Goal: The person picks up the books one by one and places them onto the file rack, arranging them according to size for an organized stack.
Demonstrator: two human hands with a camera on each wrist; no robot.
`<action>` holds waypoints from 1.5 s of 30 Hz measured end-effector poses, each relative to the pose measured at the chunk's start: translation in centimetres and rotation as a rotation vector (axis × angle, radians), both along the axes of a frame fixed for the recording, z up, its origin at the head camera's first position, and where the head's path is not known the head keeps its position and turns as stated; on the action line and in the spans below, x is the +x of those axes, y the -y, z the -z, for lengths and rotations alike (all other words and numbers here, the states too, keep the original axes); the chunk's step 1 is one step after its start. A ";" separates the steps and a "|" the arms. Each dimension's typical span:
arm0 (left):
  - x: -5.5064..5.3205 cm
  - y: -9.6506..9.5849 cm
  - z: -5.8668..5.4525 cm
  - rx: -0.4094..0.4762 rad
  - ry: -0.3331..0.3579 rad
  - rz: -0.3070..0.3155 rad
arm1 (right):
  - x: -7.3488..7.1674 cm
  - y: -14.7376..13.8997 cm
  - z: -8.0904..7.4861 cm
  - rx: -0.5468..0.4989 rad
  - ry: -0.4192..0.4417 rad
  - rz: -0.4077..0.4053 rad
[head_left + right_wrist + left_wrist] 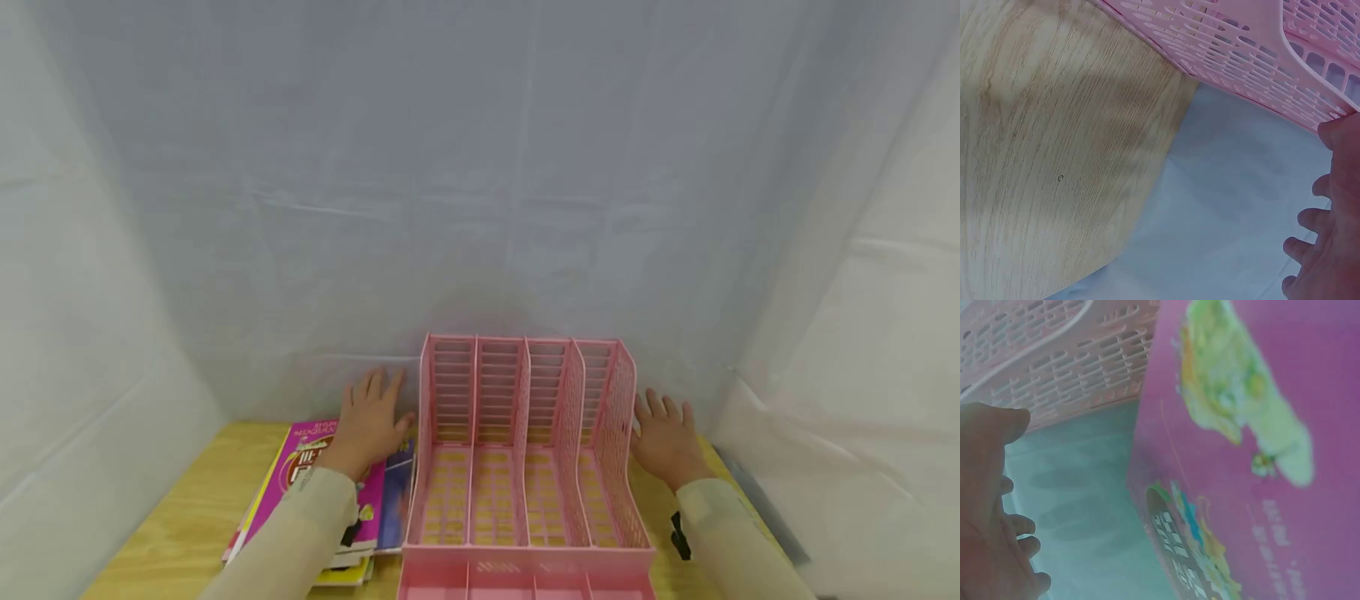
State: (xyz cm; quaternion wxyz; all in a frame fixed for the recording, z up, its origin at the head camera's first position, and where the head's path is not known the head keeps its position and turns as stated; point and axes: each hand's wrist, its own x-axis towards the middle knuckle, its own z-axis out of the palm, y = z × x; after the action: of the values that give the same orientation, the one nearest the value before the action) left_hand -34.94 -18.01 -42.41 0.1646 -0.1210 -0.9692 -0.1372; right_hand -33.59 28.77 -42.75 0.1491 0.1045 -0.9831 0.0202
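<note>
A pink plastic file rack (621, 475) with several upright slots and small compartments along its front stands between my two hands. My left hand (369, 429) is held over a stack of books on its left, fingers spread, thumb towards the rack. A purple book (303, 450) lies on top of that stack, with a blue book (397, 492) beside it, partly hidden by my arm. To the rack's right is my right hand (666, 442), also with fingers spread. In the right wrist view its thumb tip (1330, 132) is right at the rack's perforated side wall (1229, 53).
The rack and books are on a wooden table (180, 492). Grey-white sheeting (480, 208) hangs behind the table and along both sides. A yellow-covered book (345, 575) shows at the bottom of the stack. A black strap (679, 536) hangs by my right wrist.
</note>
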 end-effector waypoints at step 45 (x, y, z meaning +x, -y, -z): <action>10.2 12.6 1.9 0.377 0.531 -0.362 | 5.9 2.4 5.2 -0.353 0.335 0.148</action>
State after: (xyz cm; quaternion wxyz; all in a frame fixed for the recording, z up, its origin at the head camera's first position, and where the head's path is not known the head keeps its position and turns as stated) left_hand -24.78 -30.64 -44.28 -0.0516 0.1248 -0.9416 -0.3084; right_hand -27.73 26.40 -47.97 0.0012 -0.0003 -0.9803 0.1976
